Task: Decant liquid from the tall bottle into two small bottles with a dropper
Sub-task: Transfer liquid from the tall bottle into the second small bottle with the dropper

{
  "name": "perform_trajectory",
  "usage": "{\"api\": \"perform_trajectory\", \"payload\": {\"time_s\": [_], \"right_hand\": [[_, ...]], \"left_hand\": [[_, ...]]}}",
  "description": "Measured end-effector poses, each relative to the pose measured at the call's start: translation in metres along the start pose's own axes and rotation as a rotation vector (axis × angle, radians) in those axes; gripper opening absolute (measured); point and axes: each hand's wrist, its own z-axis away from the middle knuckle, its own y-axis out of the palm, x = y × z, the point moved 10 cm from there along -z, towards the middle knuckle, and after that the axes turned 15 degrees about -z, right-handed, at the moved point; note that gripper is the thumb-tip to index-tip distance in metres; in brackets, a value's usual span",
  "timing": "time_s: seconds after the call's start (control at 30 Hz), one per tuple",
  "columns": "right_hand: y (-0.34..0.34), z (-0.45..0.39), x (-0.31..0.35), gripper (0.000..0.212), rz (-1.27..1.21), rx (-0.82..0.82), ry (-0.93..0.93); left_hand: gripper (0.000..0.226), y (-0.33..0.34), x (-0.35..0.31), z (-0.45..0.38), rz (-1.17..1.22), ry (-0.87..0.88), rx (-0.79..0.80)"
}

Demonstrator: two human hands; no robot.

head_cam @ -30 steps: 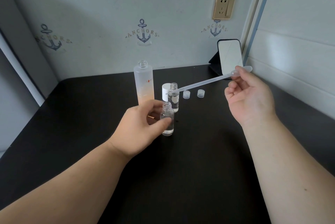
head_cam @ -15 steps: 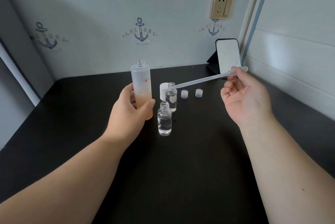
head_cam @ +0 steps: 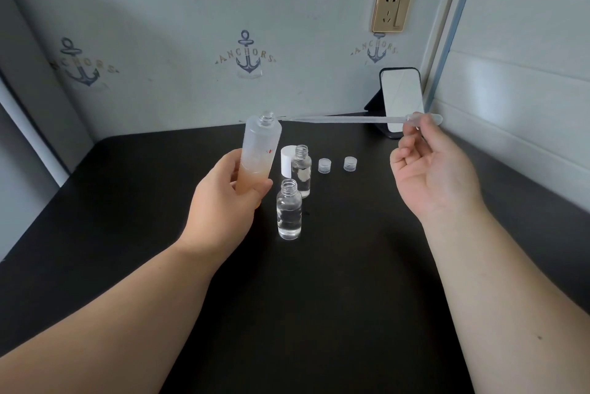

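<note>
Tall bottle (head_cam: 259,151), lifted off the surface and tilted right in left hand (head_cam: 223,194); dropper (head_cam: 351,120) pinched by right hand (head_cam: 434,170), lying near-horizontal, tip just beside the mouth.

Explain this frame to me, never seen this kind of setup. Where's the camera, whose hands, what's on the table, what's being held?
No robot here: a person works with bare hands, and one wide-angle camera worn on the head looks forward and down, so the arms enter from the bottom edge.

The left hand grips the tall bottle, frosted, uncapped, tilted, with peach-coloured liquid in its lower part. The right hand pinches the bulb end of a long clear dropper, held nearly level with its tip at the tall bottle's mouth.

On the black table stand two small clear bottles, both open: a near one and a far one. Behind the far one is a white cap, and to its right two small clear caps. At the back right corner a small mirror stands propped.
</note>
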Motion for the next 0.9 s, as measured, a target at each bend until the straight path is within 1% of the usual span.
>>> {"api": "perform_trajectory", "payload": {"time_s": [0.13,0.33,0.47,0.6,0.7,0.8,0.9], "right_hand": [[0.004,0.002,0.001,0.016,0.014,0.028,-0.010],[0.005,0.003,0.003,0.014,0.042,0.025,-0.025],[0.002,0.002,0.008,0.007,0.045,0.005,-0.051],[0.000,0.001,0.012,0.004,0.055,-0.013,-0.086],[0.001,0.001,0.013,0.011,0.114,-0.005,-0.105],[0.007,0.003,0.011,0.016,0.212,0.045,-0.104],[0.019,0.006,0.002,0.013,0.330,0.144,-0.075]], "left_hand": [[0.041,-0.001,-0.004,0.002,-0.024,0.020,-0.003],[0.046,-0.005,-0.010,0.001,-0.075,0.074,-0.035],[0.036,-0.005,-0.003,-0.001,-0.106,0.059,-0.057],[0.042,-0.010,-0.003,-0.002,-0.179,0.076,-0.090],[0.048,-0.013,-0.006,-0.002,-0.266,0.101,-0.130],[0.054,-0.013,-0.009,-0.001,-0.335,0.127,-0.147],[0.057,-0.009,-0.015,0.002,-0.385,0.186,-0.143]]}}
